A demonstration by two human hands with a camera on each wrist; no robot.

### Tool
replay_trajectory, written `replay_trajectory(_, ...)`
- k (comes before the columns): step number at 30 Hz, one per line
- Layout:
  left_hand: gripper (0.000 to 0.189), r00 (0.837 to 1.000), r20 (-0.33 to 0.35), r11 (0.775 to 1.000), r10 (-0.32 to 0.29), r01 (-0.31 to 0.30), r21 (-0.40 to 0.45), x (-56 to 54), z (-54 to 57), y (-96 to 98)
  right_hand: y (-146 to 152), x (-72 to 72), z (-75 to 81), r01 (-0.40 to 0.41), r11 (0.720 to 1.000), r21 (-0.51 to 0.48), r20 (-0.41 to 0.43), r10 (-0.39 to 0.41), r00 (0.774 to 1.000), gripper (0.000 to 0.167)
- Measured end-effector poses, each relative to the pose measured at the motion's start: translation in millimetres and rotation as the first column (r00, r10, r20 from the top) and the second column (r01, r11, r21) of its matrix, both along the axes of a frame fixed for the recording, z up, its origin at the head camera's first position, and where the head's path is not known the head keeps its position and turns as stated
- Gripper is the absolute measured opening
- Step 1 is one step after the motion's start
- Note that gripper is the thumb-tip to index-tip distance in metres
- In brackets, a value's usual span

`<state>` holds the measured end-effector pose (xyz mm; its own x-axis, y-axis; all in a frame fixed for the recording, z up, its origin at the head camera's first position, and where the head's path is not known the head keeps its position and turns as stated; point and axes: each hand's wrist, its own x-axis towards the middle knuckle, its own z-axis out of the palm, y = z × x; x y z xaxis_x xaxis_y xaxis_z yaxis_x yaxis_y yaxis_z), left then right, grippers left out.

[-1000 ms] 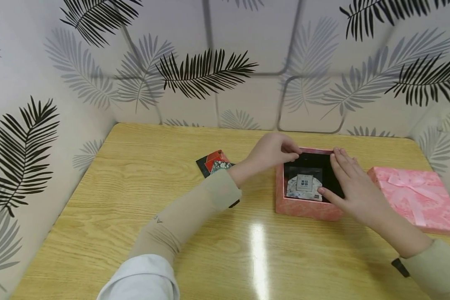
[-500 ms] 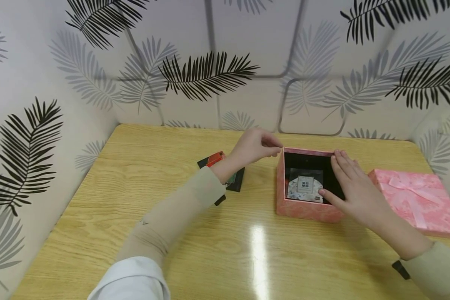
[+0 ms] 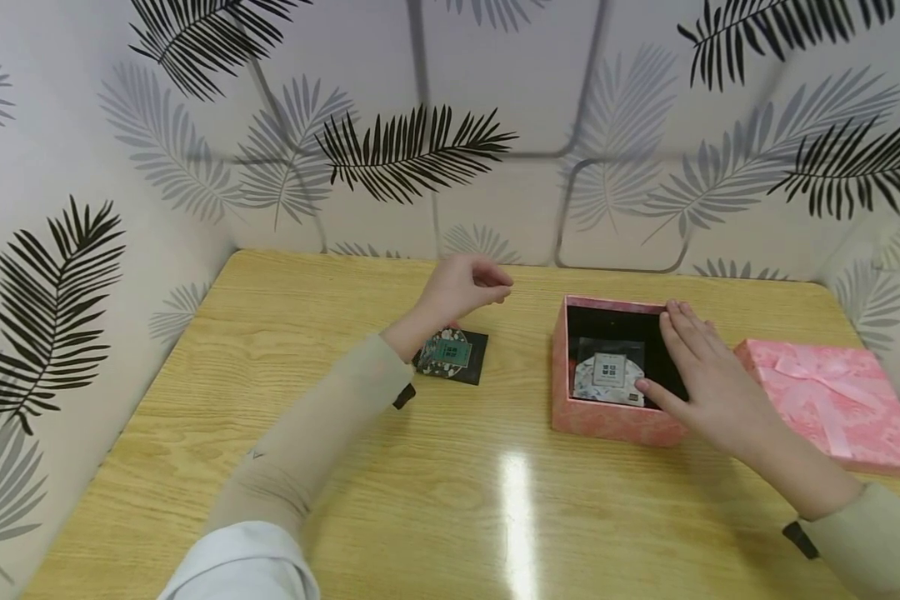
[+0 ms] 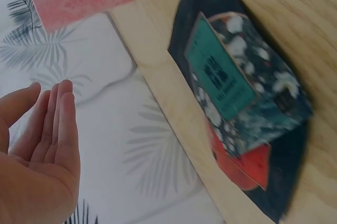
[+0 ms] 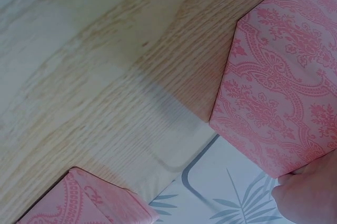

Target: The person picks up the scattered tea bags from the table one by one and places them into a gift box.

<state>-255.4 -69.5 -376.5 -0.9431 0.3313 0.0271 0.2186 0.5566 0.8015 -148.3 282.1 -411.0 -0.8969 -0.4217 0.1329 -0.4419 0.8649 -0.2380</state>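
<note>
In the head view my left hand (image 3: 465, 287) hovers above the table's middle, its wrist over flat packets. Its fingers are fairly straight and hold nothing. Just below it lies a dark floral packet (image 3: 446, 353) with a green label; in the left wrist view a red packet (image 4: 251, 168) peeks out under it. My right hand (image 3: 708, 387) rests along the right rim of a pink box (image 3: 615, 419), fingers extended and thumb spread over the front rim. Inside the black-lined box sits a packet (image 3: 607, 373) with a pale label.
The box's pink lid (image 3: 832, 400), topped with a ribbon bow, lies right of the box, behind my right forearm. A leaf-patterned wall (image 3: 495, 208) borders the back edge of the wooden table (image 3: 330, 283).
My left hand has drawn back leftward from the box's far left corner to above the packets, covering the red one in the head view. The right hand has stayed on the box.
</note>
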Motion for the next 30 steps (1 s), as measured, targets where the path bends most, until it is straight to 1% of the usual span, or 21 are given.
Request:
replay_trajectory(8,0.017,0.996,0.009,0.996,0.087,-0.087,0.014,-4.2,-10.8,-28.1,1.2,-0.1,-1.2,-0.006,1.000,-0.008,-0.001,0.006,1.000,0.097)
replay_trajectory(14,0.022,0.991,-0.020,0.991,0.130,-0.130,0.009,-9.7,-18.1,-46.3,2.2,-0.5,-0.1,-0.007,1.000,-0.010,-0.006,0.007,1.000,0.096)
replay_trajectory(19,0.022,0.984,-0.026,0.985,0.174,-0.175,0.000,-12.1,-24.4,-57.2,2.6,-1.4,0.4,-0.005,1.000,-0.004,-0.006,0.005,1.000,0.097)
replay_trajectory(24,0.021,0.975,-0.007,0.974,0.221,-0.221,-0.043,-11.8,-31.1,-65.6,2.2,-1.3,-0.8,-0.008,1.000,-0.006,-0.001,0.008,1.000,0.097)
replay_trajectory(27,0.022,0.971,0.003,0.970,0.237,-0.236,-0.062,-11.1,-35.1,-69.7,1.8,-0.9,-1.0,-0.009,1.000,-0.007,-0.002,0.009,1.000,0.097)
replay_trajectory(30,0.022,0.972,0.008,0.971,0.233,-0.232,-0.062,-10.4,-39.2,-73.8,1.5,-0.9,-0.6,-0.008,1.000,-0.008,-0.004,0.008,1.000,0.097)
